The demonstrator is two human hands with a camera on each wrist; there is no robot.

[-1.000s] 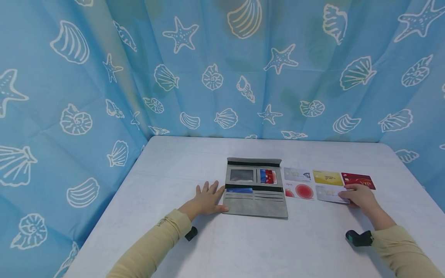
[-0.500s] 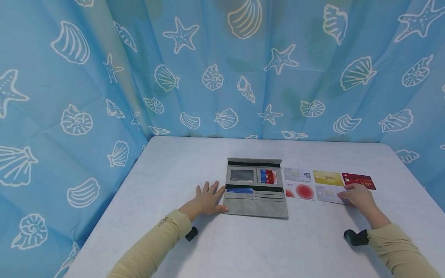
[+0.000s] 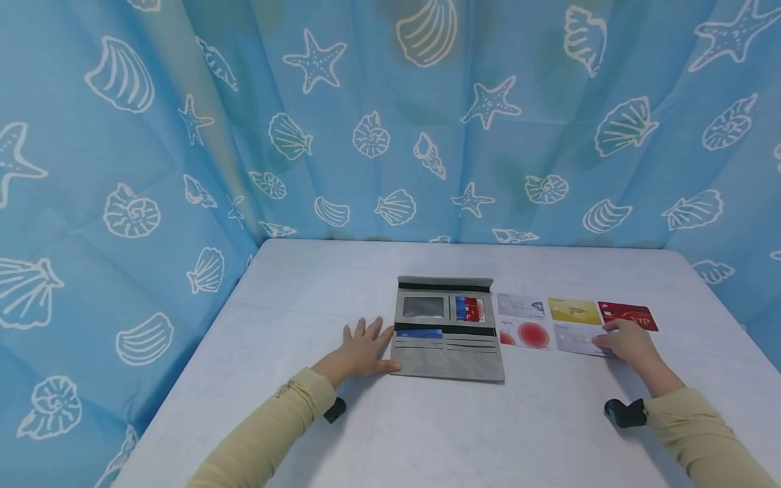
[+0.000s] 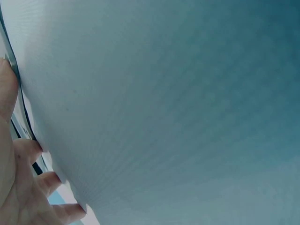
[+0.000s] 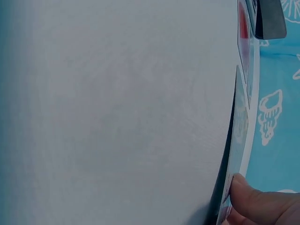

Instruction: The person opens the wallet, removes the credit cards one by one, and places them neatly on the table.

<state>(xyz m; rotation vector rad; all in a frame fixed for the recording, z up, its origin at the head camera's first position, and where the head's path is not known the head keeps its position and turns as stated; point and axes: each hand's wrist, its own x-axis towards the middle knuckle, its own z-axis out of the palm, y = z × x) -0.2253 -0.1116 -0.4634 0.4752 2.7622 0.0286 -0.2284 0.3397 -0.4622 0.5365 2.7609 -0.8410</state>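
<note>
An open grey wallet (image 3: pixel 447 362) lies at the table's middle, a blue card (image 3: pixel 419 334) sticking up from a slot and several overlapping blue and red cards (image 3: pixel 472 310) in its upper right pocket. My left hand (image 3: pixel 363 352), fingers spread, rests at its left edge, the thumb touching the lower corner. My right hand (image 3: pixel 631 346) pinches the right end of a silver card (image 3: pixel 573 338). In the right wrist view this card (image 5: pixel 239 122) tilts, one long edge raised off the table over a dark shadow, with my thumb (image 5: pixel 248 199) against that edge.
Around the silver card lie a silver VIP card (image 3: pixel 521 306), a gold card (image 3: pixel 574 311), a dark red VIP card (image 3: pixel 628 316) and a white card with red circles (image 3: pixel 525 334). A blue shell-patterned curtain (image 3: pixel 366 190) hangs behind the white table (image 3: pixel 427 440).
The right hand has shifted slightly left at the silver card's end, and its lower fingers show less now. Wallet and left hand keep their places.
</note>
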